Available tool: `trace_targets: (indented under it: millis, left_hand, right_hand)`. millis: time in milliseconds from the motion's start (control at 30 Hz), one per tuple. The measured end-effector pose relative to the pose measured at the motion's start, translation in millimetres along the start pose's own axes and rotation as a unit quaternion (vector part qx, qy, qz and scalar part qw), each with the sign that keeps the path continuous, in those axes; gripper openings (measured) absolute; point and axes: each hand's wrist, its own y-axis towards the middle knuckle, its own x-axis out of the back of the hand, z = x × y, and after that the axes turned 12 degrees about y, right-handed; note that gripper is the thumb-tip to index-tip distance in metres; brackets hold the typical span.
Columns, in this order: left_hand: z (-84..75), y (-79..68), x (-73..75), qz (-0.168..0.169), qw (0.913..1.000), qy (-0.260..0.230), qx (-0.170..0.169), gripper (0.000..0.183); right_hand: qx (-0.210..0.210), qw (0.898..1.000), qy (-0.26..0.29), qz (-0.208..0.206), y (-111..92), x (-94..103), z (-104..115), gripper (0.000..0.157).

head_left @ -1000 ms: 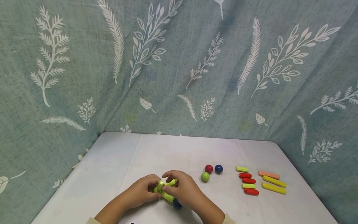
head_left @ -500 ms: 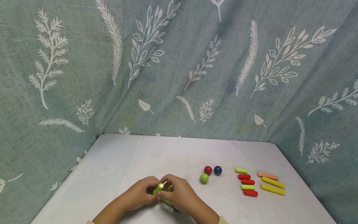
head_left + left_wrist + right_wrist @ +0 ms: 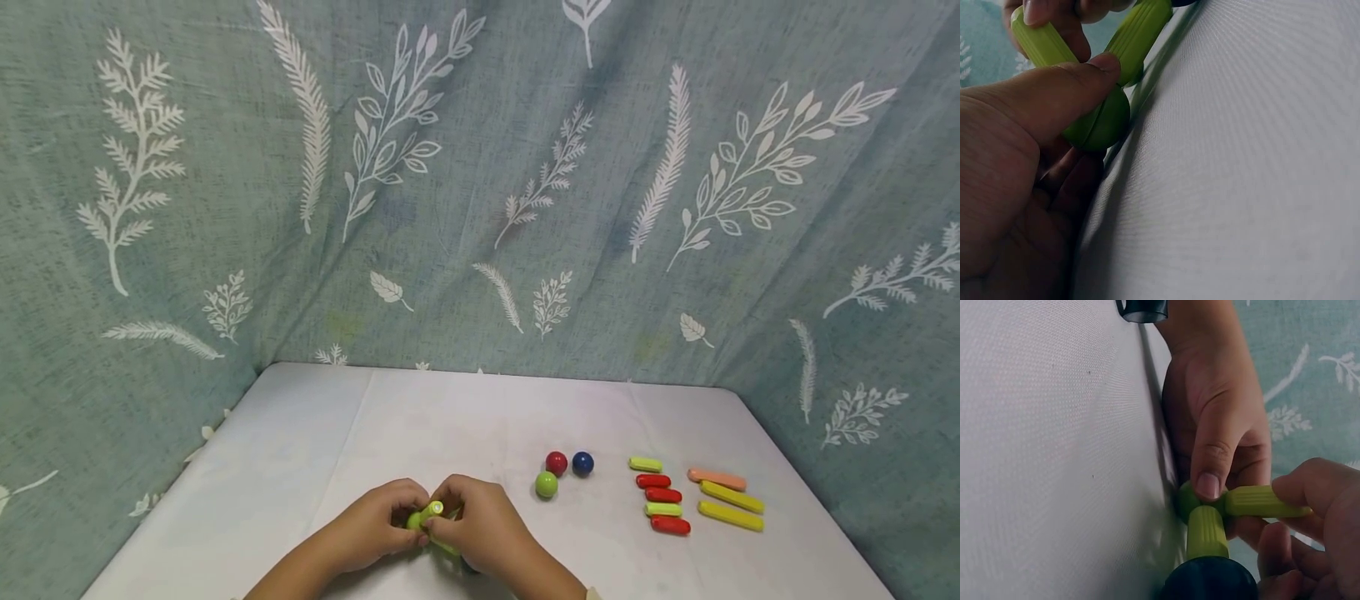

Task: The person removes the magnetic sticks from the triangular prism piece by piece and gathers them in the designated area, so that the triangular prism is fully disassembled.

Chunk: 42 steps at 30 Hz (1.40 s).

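My left hand (image 3: 371,529) grips a green ball (image 3: 1110,125) low over the white table, thumb across it. A ribbed lime-green stick (image 3: 1254,501) rises from that ball, and my right hand (image 3: 491,525) pinches it between thumb and fingers. A second lime-green stick (image 3: 1207,531) runs from the ball to a dark blue ball (image 3: 1210,581), seen large in the right wrist view. In the head view the right hand mostly covers this second stick and the dark ball.
Right of the hands lie a red ball (image 3: 556,463), a blue ball (image 3: 582,464) and a green ball (image 3: 546,484). Farther right are several short red and lime sticks (image 3: 663,495), two long yellow sticks (image 3: 731,515) and an orange stick (image 3: 717,479). Patterned cloth (image 3: 450,208) surrounds the table.
My right hand has moved left and closed in on the upright stick, its fingers now around it. More of the lower stick and dark ball is covered. The left hand keeps its hold.
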Motion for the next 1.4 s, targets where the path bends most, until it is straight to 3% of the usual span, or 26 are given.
trace_targets:
  millis: [467, 733, 1067, 1400]
  left_hand:
    - [-1.2, -0.3, 1.7, 0.001, 0.9999, 0.012, 0.002, 0.021]
    - [0.1, -0.2, -0.7, 0.005, 0.9999, 0.008, 0.013, 0.023]
    - [1.9, 2.4, -1.2, 0.009, 0.9998, 0.013, 0.011, 0.023]
    - [0.5, 3.5, -0.4, 0.012, 0.9993, 0.024, 0.026, 0.024]
  right_hand:
    - [-0.011, 0.999, 0.045, -0.004, 1, -0.7, -3, 0.012]
    - [-0.045, 0.998, 0.051, 0.000, -1, 6.0, -8, 0.015]
    - [-0.071, 0.993, 0.089, -0.004, -4, 25.5, -13, 0.023]
    - [-0.079, 0.994, 0.058, -0.040, -15, 57.5, -28, 0.019]
